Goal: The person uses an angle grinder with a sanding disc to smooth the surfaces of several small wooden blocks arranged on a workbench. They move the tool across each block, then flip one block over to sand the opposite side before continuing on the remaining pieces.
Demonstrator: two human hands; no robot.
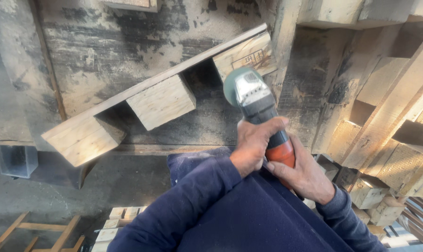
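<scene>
Both hands are clamped on an angle grinder. The left hand wraps the grey body from above, and the right hand grips the orange rear end just behind it. The grinder's green disc guard sits against the right-hand block of a pallet piece, a long board with three wooden blocks under it, propped at a slant against a stained wall. More stacked pallets stand to the right. Dark blue sleeves cover both arms.
</scene>
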